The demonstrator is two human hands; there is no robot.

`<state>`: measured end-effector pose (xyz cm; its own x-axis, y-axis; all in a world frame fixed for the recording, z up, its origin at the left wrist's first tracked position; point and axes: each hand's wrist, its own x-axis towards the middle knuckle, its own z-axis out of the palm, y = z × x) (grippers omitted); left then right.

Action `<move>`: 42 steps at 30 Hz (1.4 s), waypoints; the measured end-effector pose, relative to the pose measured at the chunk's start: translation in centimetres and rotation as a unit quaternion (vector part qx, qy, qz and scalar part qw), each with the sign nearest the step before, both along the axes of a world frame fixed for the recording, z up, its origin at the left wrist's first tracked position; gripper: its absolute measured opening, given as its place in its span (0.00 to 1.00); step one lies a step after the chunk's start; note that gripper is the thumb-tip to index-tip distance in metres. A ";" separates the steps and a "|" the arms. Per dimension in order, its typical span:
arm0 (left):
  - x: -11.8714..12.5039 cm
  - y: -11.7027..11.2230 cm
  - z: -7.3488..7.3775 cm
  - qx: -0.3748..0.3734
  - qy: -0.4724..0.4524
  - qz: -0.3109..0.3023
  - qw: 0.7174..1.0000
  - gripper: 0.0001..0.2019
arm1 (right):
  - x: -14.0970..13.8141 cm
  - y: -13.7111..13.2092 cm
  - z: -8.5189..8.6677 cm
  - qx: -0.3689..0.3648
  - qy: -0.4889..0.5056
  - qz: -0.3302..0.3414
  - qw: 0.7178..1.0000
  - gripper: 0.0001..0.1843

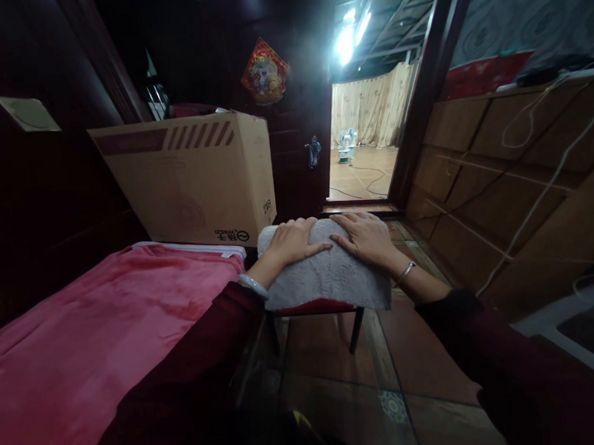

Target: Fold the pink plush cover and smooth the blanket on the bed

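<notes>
On top of a small stool (pixel 315 306) with a red seat and dark legs, there's a grey cloth (pixel 324 280) draped over so it hangs down toward the camera. Left hand (pixel 292 242) is pressed flat on the left part of it, right hand (pixel 369 239) flat on the right part, thumb tips really close together (can't tell if they actually touch). Grip on both sides is wide: fingers stretched out over the fabric, nothing pinched as far as I can see. There's a pale bangle (pixel 254 287) on the left wrist and a thin silvery one on the right.

Over to the left you've got a pink blanket (pixel 133 308) with a big cardboard box (pixel 191 181) behind it. Dead ahead is a dark door (pixel 294 163), and through the doorway a fan (pixel 346 139) stands on the lit floor near a curtain (pixel 375 107).
</notes>
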<state>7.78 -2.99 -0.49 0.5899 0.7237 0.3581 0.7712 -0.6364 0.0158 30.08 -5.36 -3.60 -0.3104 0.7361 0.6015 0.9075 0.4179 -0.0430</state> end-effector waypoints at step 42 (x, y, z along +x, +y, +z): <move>-3.0 -0.4 -0.2 -0.008 0.024 0.015 1.000 0.46 | 6.8 1.5 -2.4 -0.005 0.292 -0.084 0.953 0.27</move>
<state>4.82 -3.41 -0.70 0.5843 0.7466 0.3180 0.7898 -0.6133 -0.0113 36.87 -3.89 -6.05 0.1974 0.7519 0.6290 0.7815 0.2667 -0.5640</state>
